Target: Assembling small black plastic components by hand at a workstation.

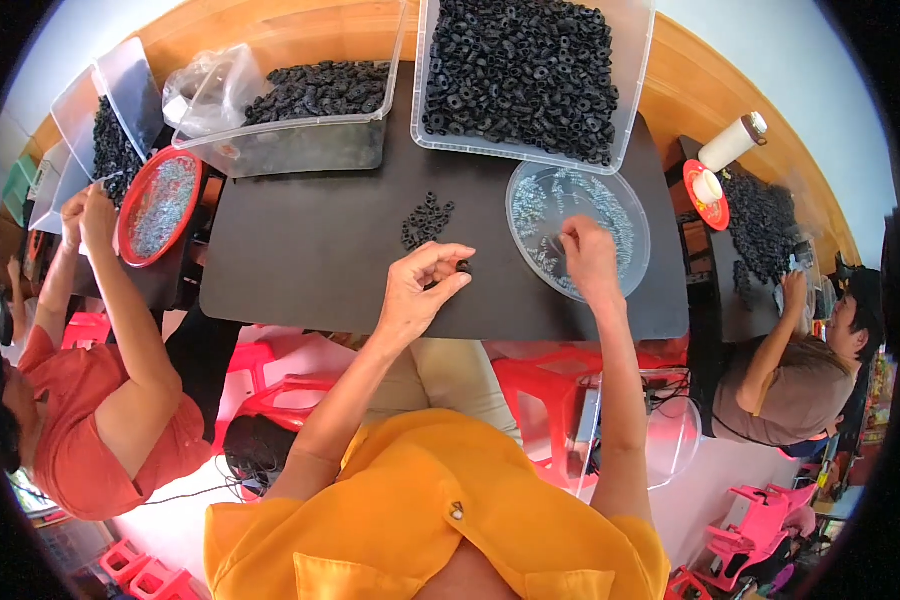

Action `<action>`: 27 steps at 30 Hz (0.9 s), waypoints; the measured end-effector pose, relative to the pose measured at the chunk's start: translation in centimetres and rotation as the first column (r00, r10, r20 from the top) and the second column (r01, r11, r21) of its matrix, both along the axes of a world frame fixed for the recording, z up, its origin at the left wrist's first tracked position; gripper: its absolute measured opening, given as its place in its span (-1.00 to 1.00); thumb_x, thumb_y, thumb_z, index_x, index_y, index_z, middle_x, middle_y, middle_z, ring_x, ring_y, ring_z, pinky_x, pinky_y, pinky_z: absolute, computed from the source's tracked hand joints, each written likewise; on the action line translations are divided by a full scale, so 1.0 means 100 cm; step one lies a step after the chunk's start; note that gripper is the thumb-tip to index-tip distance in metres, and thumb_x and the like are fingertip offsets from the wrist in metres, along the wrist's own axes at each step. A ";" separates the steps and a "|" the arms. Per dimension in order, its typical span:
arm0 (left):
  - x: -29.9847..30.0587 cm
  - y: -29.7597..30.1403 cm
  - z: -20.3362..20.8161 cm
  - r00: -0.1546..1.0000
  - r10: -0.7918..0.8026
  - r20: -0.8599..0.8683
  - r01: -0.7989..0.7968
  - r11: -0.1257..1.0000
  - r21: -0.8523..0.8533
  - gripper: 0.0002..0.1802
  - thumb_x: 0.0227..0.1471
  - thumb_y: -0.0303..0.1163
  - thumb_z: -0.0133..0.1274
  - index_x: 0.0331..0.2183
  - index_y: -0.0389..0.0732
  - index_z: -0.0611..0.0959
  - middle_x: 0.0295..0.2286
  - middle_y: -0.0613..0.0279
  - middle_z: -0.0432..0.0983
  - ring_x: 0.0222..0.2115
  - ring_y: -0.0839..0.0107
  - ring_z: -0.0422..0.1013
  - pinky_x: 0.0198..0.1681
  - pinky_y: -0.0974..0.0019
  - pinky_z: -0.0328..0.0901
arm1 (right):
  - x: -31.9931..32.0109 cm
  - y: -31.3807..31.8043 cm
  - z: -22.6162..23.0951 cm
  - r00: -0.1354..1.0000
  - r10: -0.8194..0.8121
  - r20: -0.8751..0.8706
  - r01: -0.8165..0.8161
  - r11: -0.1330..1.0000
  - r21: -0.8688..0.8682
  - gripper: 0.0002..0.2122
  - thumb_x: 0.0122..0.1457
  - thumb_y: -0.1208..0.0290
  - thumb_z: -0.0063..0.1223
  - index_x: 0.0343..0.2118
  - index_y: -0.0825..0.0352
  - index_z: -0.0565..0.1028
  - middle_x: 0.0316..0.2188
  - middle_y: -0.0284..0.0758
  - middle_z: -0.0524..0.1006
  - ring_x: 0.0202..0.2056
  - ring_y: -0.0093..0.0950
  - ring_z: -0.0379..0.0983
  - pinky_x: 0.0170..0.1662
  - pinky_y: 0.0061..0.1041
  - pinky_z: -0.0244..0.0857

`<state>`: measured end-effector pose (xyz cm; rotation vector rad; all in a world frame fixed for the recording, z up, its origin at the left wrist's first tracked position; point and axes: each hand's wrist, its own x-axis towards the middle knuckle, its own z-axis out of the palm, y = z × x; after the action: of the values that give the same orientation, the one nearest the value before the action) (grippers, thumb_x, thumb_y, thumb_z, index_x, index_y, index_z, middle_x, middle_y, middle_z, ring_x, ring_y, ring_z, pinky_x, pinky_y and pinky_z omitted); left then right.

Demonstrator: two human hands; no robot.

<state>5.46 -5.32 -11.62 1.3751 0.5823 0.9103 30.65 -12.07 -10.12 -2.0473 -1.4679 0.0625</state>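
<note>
Between the thumb and fingers of my left hand (pixel 422 285) is a small black ring-shaped part (pixel 464 266), held above the dark table. Just beyond that hand lies a little pile of similar black parts (pixel 427 220). My right hand (pixel 588 255) reaches over a round clear plastic dish (pixel 642 215), its fingers pinched together. Many small shiny, pale-blue pieces (pixel 610 208) are scattered in the dish. Whether a piece is between the right fingertips is too small to tell.
A clear bin (pixel 425 146) heaped with black parts stands behind the dish. Left of it is another clear bin (pixel 300 150) with black parts and a plastic bag (pixel 213 88). Co-workers sit at side tables, one by a red basin (pixel 130 232), one near a white flask (pixel 732 143).
</note>
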 end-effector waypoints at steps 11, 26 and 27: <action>0.001 -0.007 -0.013 0.998 -0.001 0.065 0.004 0.999 -0.047 -0.82 -0.17 -0.68 0.14 -0.41 -0.31 0.57 -0.43 0.36 0.42 -0.50 0.69 0.33 -0.38 0.57 0.27 | -0.062 -0.023 0.027 0.728 0.155 -0.668 -0.090 0.987 0.131 -0.91 0.06 0.64 0.00 -0.35 0.45 0.49 -0.43 -0.36 0.48 -0.41 -0.62 0.42 -0.37 -0.62 0.43; -0.011 -0.016 -0.006 0.989 0.014 -0.146 0.007 0.990 0.138 -0.79 -0.24 -0.69 0.16 -0.41 -0.33 0.60 -0.51 0.31 0.45 -0.54 0.61 0.36 -0.43 0.52 0.29 | -0.118 -0.024 0.028 0.860 0.309 -0.405 -0.292 0.951 0.106 -0.89 -0.04 0.69 0.10 -0.41 0.43 0.48 -0.52 -0.34 0.46 -0.48 -0.59 0.43 -0.41 -0.62 0.36; -0.012 -0.017 -0.006 0.989 0.016 -0.146 0.004 0.991 0.136 -0.79 -0.24 -0.69 0.16 -0.41 -0.33 0.60 -0.51 0.31 0.45 -0.54 0.61 0.36 -0.43 0.52 0.29 | -0.118 -0.024 0.028 0.852 0.277 -0.444 -0.269 0.960 0.083 -0.89 -0.05 0.68 0.12 -0.42 0.43 0.49 -0.52 -0.34 0.47 -0.48 -0.59 0.43 -0.42 -0.62 0.36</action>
<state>4.22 -7.04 -12.26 1.5738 0.6457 0.8708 18.82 -14.50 -7.28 -1.6433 -1.4312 0.6008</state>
